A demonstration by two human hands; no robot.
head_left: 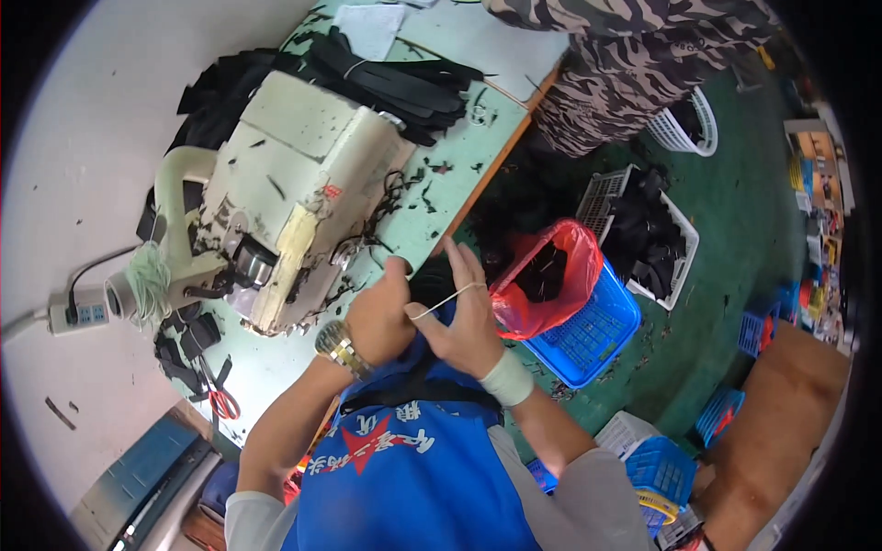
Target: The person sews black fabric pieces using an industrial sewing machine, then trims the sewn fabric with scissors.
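Left hand (381, 317) pinching a rubber band (447, 298), right hand (464, 317) hooking it — fingers spread, beside sewing machine (294, 193)

I see my left hand (378, 317) with a metal wristwatch (342, 349), silver and gold links, round dial. On my right hand (464, 321) a white band (506, 378) wraps the wrist. Near me, a bright blue apron (413, 477) with a red star and white lettering covers grey sleeves (588, 496)
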